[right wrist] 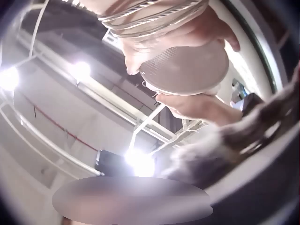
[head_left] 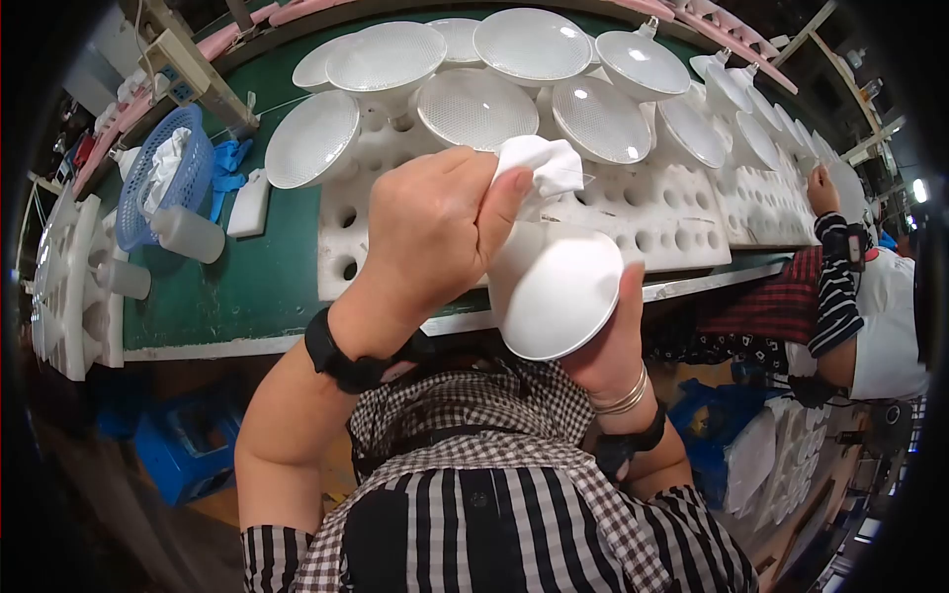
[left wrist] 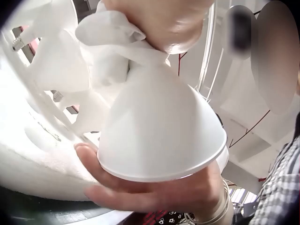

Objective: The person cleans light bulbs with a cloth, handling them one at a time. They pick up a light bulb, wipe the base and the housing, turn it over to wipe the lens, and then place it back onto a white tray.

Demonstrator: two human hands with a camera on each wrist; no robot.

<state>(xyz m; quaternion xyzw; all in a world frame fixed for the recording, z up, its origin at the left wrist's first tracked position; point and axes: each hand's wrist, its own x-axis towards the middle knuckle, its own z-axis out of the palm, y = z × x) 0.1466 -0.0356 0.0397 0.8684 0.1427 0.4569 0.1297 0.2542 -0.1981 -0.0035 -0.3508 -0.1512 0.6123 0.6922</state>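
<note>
A white cone-shaped reflector bulb [head_left: 559,292] is held up in front of the person's chest, its wide end tilted toward the body. My left hand [head_left: 435,212] grips a bunched white cloth [head_left: 549,166] at the bulb's narrow end, which the cloth and fingers hide. The right hand [head_left: 615,341], with bracelets at its wrist, holds the wide end, thumb along the rim. From the left wrist view, the right hand's fingers [left wrist: 126,197] stretch beneath the bulb's wide face. The right wrist view shows that face [right wrist: 187,70] finely textured, with the hand spread across it.
Several similar bulbs [head_left: 479,109] stand behind on white foam trays [head_left: 672,212] with round holes. Left on the green table [head_left: 237,306] are a blue basket [head_left: 129,212] with cloth and a white bottle [head_left: 190,235]. Another person [head_left: 840,306] works at the right.
</note>
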